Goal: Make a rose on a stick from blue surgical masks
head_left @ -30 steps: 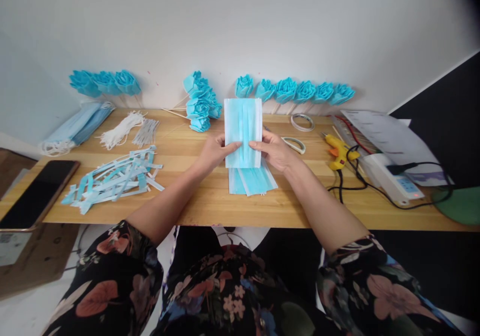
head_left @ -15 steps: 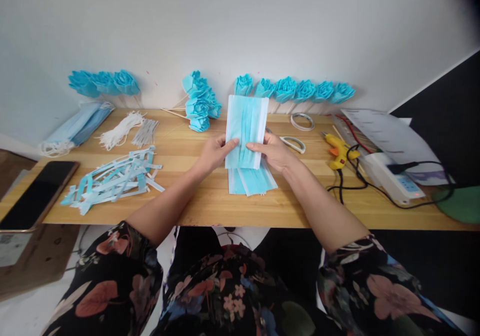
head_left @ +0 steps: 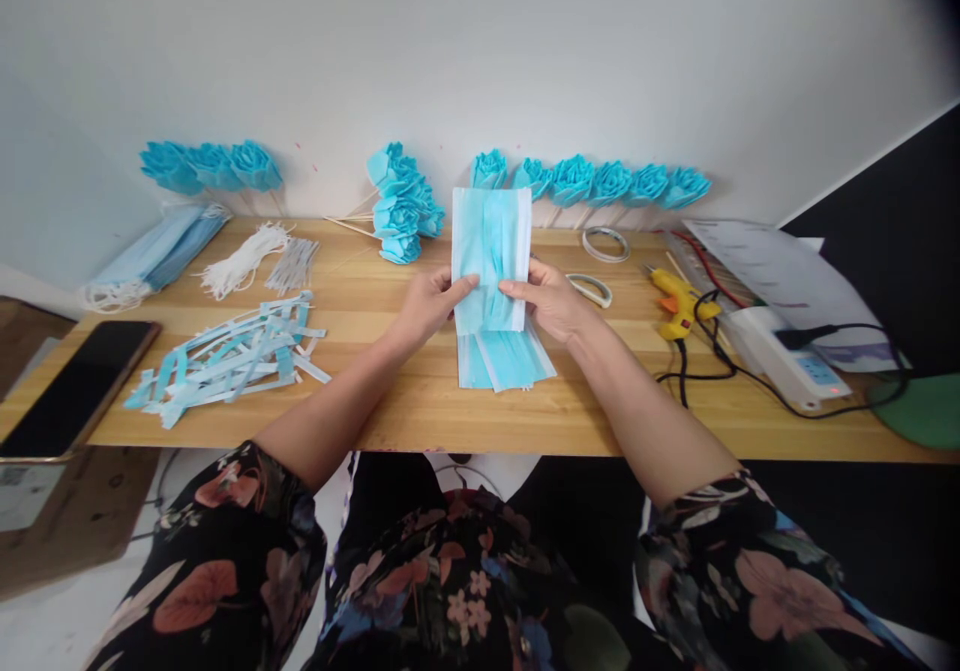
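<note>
left hand (head_left: 429,303), right hand (head_left: 553,301): fingers (head_left: 463,290) pinched closed on pleated blue sheet (head_left: 490,241), held above wood-grained bench (head_left: 397,406); flat sheets (head_left: 506,363) fanned below it, ruffled blue flowers (head_left: 572,181) beyond it.

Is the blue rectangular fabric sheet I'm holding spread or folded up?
Mostly spread: the blue sheet shows its broad face, with creases down its middle.

Black top (head_left: 450,641) with a pretty busy floral print, little pink blossoms (head_left: 472,606) and blue bits. Left sleeve (head_left: 247,581), well back from the left hand (head_left: 433,303), has coral petals (head_left: 193,596); right sleeve (head_left: 690,571), behind the right hand (head_left: 553,301), a big dusty-pink flower (head_left: 784,591).
</note>
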Motion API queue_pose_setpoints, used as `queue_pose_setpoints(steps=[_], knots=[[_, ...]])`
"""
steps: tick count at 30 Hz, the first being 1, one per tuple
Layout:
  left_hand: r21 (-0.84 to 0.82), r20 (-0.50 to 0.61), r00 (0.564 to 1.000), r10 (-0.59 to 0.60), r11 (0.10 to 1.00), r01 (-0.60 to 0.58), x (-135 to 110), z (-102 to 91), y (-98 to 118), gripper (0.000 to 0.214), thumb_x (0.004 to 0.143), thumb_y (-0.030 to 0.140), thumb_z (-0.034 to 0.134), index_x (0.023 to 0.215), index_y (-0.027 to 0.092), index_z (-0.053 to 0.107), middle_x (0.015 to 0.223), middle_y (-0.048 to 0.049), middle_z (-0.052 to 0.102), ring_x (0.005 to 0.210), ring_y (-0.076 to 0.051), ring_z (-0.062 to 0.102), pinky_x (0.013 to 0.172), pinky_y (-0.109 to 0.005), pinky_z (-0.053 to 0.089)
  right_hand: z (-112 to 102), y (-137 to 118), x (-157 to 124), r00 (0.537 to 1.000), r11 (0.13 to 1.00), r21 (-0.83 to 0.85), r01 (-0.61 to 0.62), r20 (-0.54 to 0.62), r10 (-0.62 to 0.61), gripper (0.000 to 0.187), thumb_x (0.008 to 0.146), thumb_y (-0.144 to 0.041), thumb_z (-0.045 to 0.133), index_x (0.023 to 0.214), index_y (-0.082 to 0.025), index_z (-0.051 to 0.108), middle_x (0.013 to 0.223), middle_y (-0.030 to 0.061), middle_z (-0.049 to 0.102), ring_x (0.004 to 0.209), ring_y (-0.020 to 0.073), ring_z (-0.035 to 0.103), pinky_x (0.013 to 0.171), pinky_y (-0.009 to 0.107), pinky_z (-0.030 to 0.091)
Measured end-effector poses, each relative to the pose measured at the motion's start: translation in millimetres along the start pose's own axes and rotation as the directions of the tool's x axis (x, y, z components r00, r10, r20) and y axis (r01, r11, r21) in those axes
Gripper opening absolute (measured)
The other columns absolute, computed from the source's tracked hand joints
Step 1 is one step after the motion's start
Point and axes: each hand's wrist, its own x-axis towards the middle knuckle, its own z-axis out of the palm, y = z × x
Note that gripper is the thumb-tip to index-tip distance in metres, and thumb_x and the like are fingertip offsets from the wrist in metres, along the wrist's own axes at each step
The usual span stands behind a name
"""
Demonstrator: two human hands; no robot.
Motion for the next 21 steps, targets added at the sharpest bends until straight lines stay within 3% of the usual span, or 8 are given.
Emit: queue_pose_setpoints(steps=[6, 11, 16, 21], knots=[[-0.05, 0.045, 0.999, 0.019, 0.999, -0.017, -2.7, 2.6, 4.6, 0.056, 0.069, 0.068, 0.082, 0.087, 0.016, 0.074, 0.084, -0.0052, 0.077, 0.076, -0.02, 0.071, 0.067, -0.031, 0.057, 3.4, 2.5, -2.1, 1.0, 1.0, -0.021, -0.02, 0.007, 0.02, 0.049, 0.059, -0.041, 0.094, 0.099, -0.022, 0.075, 0.097, 0.0056, 0.08, 0.098, 0.0289, 0.074, 0.097, 0.051, 0.058], [-0.01, 0.054, 0.998, 0.016, 1.0, -0.016, -4.8, 3.3, 7.0, 0.063, 0.076, 0.076, 0.07, 0.087, 0.014, 0.074, 0.082, -0.007, 0.076, 0.077, -0.021, 0.071, 0.065, -0.03, 0.055, 3.9, 5.1, -0.5, 1.0, 1.0, -0.013, -0.012, -0.016, 0.011, 0.052, 0.059, -0.041, 0.094, 0.102, -0.021, 0.074, 0.1, 0.0064, 0.079, 0.101, 0.0291, 0.073, 0.097, 0.051, 0.058], [0.057, 0.142, 0.989, -0.035, 0.998, 0.027, -6.4, 4.1, 4.7, 0.063, 0.067, 0.064, 0.085, 0.102, 0.013, 0.076, 0.102, -0.0112, 0.079, 0.092, -0.028, 0.073, 0.078, -0.036, 0.059, 2.9, 9.1, 0.9, 0.998, 1.0, 0.006, 0.02, -0.057, -0.02, 0.05, 0.059, -0.04, 0.094, 0.101, -0.021, 0.074, 0.099, 0.0045, 0.079, 0.092, 0.0262, 0.073, 0.09, 0.047, 0.06], [0.145, 0.171, 0.984, -0.044, 0.989, 0.019, -5.6, -0.8, -0.8, 0.045, 0.073, 0.056, 0.083, 0.089, 0.014, 0.076, 0.088, -0.0092, 0.078, 0.08, -0.026, 0.072, 0.068, -0.035, 0.057, 4.9, 8.1, -1.5, 0.999, 1.0, 0.009, -0.02, -0.027, 0.021, 0.047, 0.057, -0.042, 0.095, 0.095, -0.02, 0.076, 0.092, 0.0053, 0.08, 0.086, 0.025, 0.074, 0.086, 0.044, 0.061]])
